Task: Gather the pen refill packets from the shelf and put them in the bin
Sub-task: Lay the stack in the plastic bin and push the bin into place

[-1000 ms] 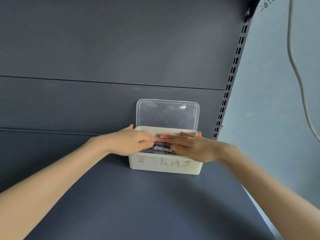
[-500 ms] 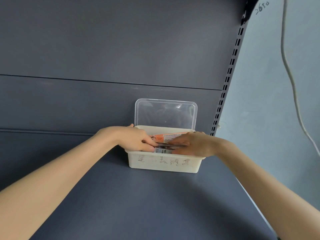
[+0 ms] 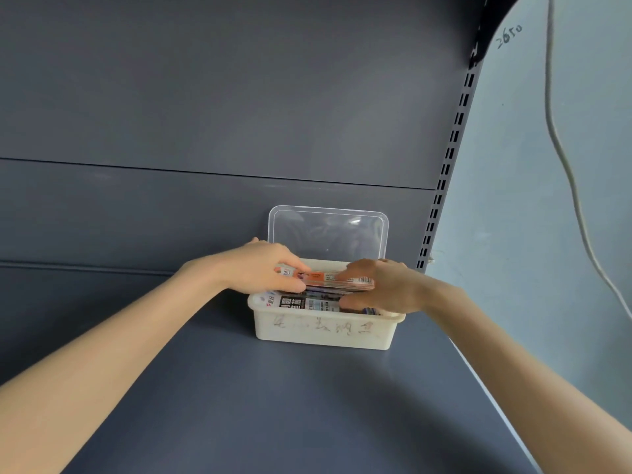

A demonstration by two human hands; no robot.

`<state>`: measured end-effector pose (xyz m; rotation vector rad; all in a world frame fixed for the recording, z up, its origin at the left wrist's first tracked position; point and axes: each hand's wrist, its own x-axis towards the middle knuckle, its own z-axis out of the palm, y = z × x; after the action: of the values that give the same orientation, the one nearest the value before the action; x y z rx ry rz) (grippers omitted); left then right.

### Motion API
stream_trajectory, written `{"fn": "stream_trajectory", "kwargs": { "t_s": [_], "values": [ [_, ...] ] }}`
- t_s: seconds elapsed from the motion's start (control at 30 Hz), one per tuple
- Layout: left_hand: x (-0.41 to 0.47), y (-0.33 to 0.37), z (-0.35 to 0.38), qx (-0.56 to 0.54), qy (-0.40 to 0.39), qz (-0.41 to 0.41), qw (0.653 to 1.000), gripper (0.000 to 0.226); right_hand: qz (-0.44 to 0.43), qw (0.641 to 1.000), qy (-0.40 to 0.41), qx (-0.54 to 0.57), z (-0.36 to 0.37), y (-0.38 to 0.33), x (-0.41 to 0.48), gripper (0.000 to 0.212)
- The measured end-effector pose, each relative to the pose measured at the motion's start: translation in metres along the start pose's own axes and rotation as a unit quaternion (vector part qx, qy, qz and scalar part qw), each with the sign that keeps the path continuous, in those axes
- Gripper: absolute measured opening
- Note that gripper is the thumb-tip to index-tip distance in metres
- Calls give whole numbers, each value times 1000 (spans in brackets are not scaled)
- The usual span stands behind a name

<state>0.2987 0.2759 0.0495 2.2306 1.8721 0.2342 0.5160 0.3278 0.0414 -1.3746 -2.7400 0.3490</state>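
A cream plastic bin [image 3: 325, 331] with faded handwriting on its front stands at the back of the dark grey shelf [image 3: 273, 405]. Its clear lid [image 3: 328, 230] stands upright against the back panel. Inside lie several pen refill packets [image 3: 307, 304]. Just above the bin's rim a stack of orange-labelled packets [image 3: 328, 279] is held level between both hands. My left hand [image 3: 260, 268] grips the stack's left end with fingers curled over it. My right hand [image 3: 386, 285] grips its right end, thumb on top.
The grey back panel [image 3: 205, 114] rises behind the bin. A slotted upright [image 3: 444, 165] runs along the shelf's right edge, close to the bin. Beyond it is a pale wall with a hanging cable [image 3: 564, 159] and handwritten digits.
The stack of orange packets has risen slightly within both hands, exposing more of the printed packets beneath it. The camera view has shifted a little.
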Motion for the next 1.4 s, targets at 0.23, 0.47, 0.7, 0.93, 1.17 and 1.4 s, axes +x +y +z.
{"fn": "stream_trajectory", "kwargs": {
  "t_s": [0.23, 0.47, 0.7, 0.93, 1.17, 1.4],
  "values": [
    [-3, 3, 5, -74, 88, 14, 993, 27, -1, 994, 74, 78, 1, 9, 1, 48],
    [16, -15, 22, -182, 307, -145, 923, 47, 63, 949, 261, 165, 10, 25, 8, 64],
    [24, -11, 28, -325, 240, -165, 900, 54, 76, 923, 219, 308, 17, 27, 15, 79],
    [-5, -1, 17, -532, 297, -68, 790, 50, 55, 837, 306, 450, 11, 24, -16, 45],
    [-28, -14, 49, -335, 225, -50, 914, 43, 69, 879, 258, 395, 38, 17, -41, 40],
    [-33, -11, 57, -212, 185, -34, 959, 48, 55, 940, 198, 272, 45, 20, -41, 49]
  ]
}}
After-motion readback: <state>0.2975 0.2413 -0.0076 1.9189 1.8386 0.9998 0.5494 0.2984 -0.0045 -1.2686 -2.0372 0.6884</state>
